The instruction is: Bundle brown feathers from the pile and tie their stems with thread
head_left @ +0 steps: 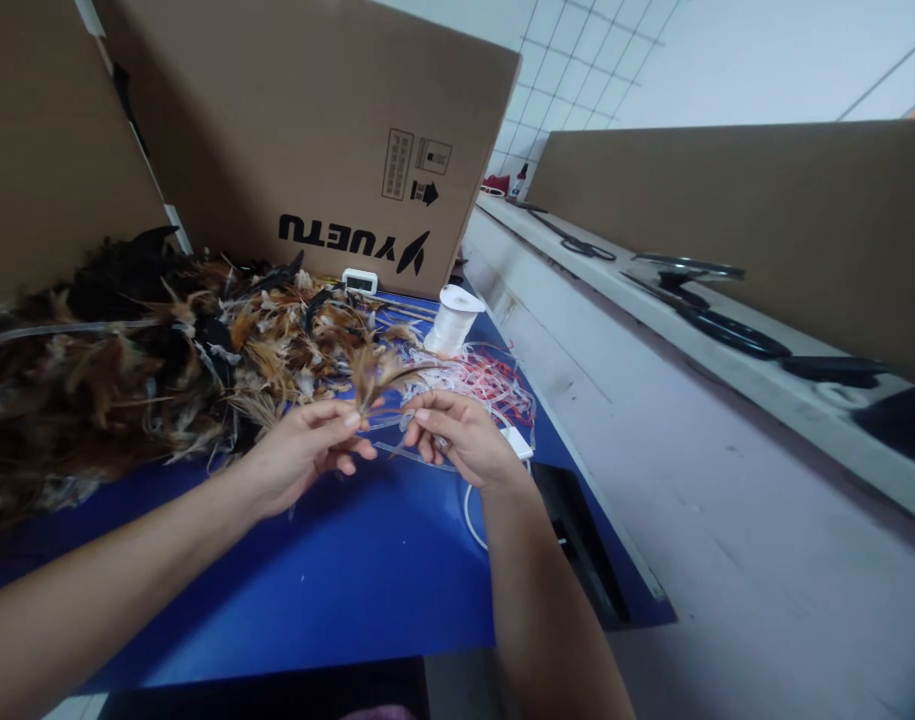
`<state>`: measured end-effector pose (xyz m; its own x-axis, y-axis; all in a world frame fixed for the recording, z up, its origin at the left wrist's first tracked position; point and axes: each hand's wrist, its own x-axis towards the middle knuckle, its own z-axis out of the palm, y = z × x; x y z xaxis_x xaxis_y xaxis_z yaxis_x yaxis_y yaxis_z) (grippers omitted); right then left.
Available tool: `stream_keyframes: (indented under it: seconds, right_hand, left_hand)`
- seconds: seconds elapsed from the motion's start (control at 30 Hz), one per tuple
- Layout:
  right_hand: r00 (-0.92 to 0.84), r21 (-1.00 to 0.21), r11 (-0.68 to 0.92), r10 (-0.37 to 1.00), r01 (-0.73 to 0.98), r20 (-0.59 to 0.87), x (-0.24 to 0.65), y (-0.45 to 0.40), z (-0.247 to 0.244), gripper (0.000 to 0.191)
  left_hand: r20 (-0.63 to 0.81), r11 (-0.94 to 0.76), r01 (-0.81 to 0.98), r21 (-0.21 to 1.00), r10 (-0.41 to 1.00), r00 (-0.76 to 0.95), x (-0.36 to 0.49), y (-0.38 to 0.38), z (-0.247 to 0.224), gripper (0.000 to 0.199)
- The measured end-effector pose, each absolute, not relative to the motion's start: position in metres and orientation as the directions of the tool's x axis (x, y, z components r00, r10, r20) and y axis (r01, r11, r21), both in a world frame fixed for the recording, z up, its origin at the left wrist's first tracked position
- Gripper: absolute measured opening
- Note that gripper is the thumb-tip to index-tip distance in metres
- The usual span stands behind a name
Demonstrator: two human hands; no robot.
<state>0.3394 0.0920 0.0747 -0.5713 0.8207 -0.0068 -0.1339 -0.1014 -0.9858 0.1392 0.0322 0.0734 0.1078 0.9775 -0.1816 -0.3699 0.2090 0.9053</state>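
Between thumb and forefinger, my left hand (318, 440) pinches a small bunch of brown feathers (372, 378), whose tips fan upward and to the right. Just to its right, my right hand (457, 435) is closed, thumb against the curled fingers. A thin strand runs from the bunch toward it, but what the fingers grip is too small to tell. Both hands are held above the blue table (337, 580). On the left lies a big heap of brown and black feathers (134, 380). Behind my right hand is a tangle of red and white ribbon strips (494, 380).
A white spool (455, 318) stands near the table's right edge, close to a small white digital display (359, 281). Cardboard boxes (292, 120) wall off the back and left. A black flat object (577, 540) lies at right. Scissors (584, 247) rest on the ledge (787, 400).
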Motion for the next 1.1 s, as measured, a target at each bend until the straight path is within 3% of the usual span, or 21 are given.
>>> stream_keyframes:
  seconds: [0.13, 0.37, 0.6, 0.7, 0.8, 0.87, 0.93, 1.0, 1.1]
  right_hand:
    - [-0.566, -0.986, -0.104, 0.824, -0.133, -0.010, 0.338, 0.093, 0.073, 0.018]
    - [-0.388, -0.972, -0.116, 0.921, -0.203, -0.029, 0.343, 0.100, 0.075, 0.019]
    - [-0.262, -0.978, -0.089, 0.964, -0.189, -0.037, 0.350, 0.108, 0.073, 0.017]
    - [-0.087, -0.988, 0.139, 0.987, 0.062, 0.133, 0.350, 0.113, 0.066, 0.012]
    - [-0.003, -0.807, 0.455, 0.871, 0.376, 0.491, 0.346, 0.113, 0.063, 0.013]
    - [-0.064, -0.751, 0.544, 0.823, 0.374, 0.565, 0.339, 0.108, 0.063, 0.011]
    - [-0.143, -0.842, 0.480, 0.877, 0.247, 0.458, 0.331, 0.100, 0.065, 0.011]
    - [-0.250, -0.950, 0.289, 0.934, 0.113, 0.255, 0.322, 0.091, 0.066, 0.014]
    - [-0.427, -0.998, 0.052, 0.904, 0.031, 0.034, 0.315, 0.083, 0.065, 0.026]
  left_hand:
    - [-0.163, 0.222, -0.361, 0.906, 0.969, 0.187, 0.161, 0.048, 0.065, 0.017]
    - [-0.176, 0.184, -0.403, 0.896, 0.983, 0.059, 0.161, 0.056, 0.048, 0.015]
    - [-0.174, 0.178, -0.451, 0.875, 0.983, 0.049, 0.153, 0.055, 0.050, 0.011]
    - [-0.196, 0.209, -0.473, 0.856, 0.978, 0.077, 0.152, 0.054, 0.051, 0.007]
    - [-0.201, 0.226, -0.494, 0.840, 0.974, 0.104, 0.150, 0.054, 0.051, 0.008]
    - [-0.203, 0.232, -0.498, 0.836, 0.973, 0.113, 0.150, 0.054, 0.050, 0.008]
    - [-0.208, 0.240, -0.496, 0.834, 0.971, 0.120, 0.149, 0.054, 0.050, 0.007]
    - [-0.210, 0.241, -0.499, 0.832, 0.970, 0.119, 0.149, 0.054, 0.049, 0.006]
    - [-0.189, 0.219, -0.497, 0.840, 0.976, 0.110, 0.148, 0.055, 0.048, 0.007]
